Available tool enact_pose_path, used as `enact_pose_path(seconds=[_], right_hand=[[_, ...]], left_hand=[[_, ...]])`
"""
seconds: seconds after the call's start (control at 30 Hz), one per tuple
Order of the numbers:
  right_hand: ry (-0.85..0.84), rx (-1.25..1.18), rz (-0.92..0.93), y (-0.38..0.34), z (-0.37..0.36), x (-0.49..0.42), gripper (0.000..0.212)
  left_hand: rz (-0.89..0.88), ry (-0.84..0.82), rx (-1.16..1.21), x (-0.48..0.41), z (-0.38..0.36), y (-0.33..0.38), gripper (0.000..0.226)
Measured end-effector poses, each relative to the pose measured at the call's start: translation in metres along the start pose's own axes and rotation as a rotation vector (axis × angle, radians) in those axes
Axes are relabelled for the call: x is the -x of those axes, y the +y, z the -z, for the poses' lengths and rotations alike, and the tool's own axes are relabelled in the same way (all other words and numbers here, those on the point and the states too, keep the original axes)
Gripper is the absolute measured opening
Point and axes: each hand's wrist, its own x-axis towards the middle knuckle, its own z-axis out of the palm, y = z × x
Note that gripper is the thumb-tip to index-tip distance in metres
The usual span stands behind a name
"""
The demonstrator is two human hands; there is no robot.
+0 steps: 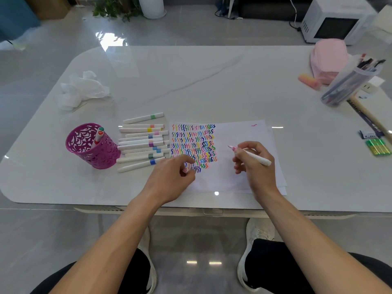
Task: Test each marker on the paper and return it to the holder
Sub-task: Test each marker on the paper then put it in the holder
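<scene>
Over smooth paper [233,134], right hand [254,164] grips slim marker [257,158], left hand [171,179] cap [184,170].

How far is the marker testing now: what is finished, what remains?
Done: many rows of coloured squiggles fill the paper, and one marker stands in the purple holder. In hand: the right hand holds an uncapped pink marker above the paper; the left hand seems to pinch its pink cap. Left: about a dozen markers lie beside the holder.
</scene>
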Motion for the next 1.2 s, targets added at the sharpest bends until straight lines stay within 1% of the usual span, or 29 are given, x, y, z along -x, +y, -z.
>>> enact_pose_path(seconds=[0.07,0.13,0.2,0.27,0.33,0.47,0.6,0.8,1.0,1.13,1.2], right_hand=[[-0.009,0.012,0.014,0.000,0.000,0.001,0.006],[-0.031,0.025,0.022,-0.001,-0.001,0.003,0.009],[-0.059,0.014,0.020,-0.003,-0.003,0.006,0.009],[-0.093,-0.001,0.019,-0.006,-0.006,0.010,0.013],[-0.137,0.014,0.026,-0.007,-0.009,0.013,0.016],[-0.221,0.046,0.040,-0.007,-0.013,0.019,0.006],[-0.269,0.062,0.052,-0.008,-0.013,0.020,0.007],[-0.294,0.055,0.046,-0.008,-0.014,0.021,0.009],[-0.334,0.099,0.045,-0.006,-0.016,0.024,0.009],[-0.324,0.113,0.043,-0.006,-0.017,0.022,0.008],[-0.321,0.106,0.044,-0.007,-0.016,0.022,0.011]], left_hand=[[0.010,0.036,0.014,0.001,0.002,0.001,0.024],[0.021,0.067,0.050,0.002,0.005,0.003,0.021],[0.031,0.095,0.113,0.004,0.007,0.004,0.019],[0.044,0.111,0.187,0.005,0.008,0.005,0.015],[0.060,0.115,0.263,0.007,0.008,0.005,0.013],[0.073,0.093,0.396,0.010,0.006,0.005,0.019],[0.085,0.080,0.522,0.009,0.006,0.008,0.014],[0.079,0.040,0.526,0.010,0.006,0.010,0.014],[0.017,-0.018,0.465,0.012,0.005,0.010,0.015],[0.008,-0.038,0.459,0.011,0.006,0.009,0.010],[0.000,-0.052,0.491,0.011,0.006,0.011,0.012]])
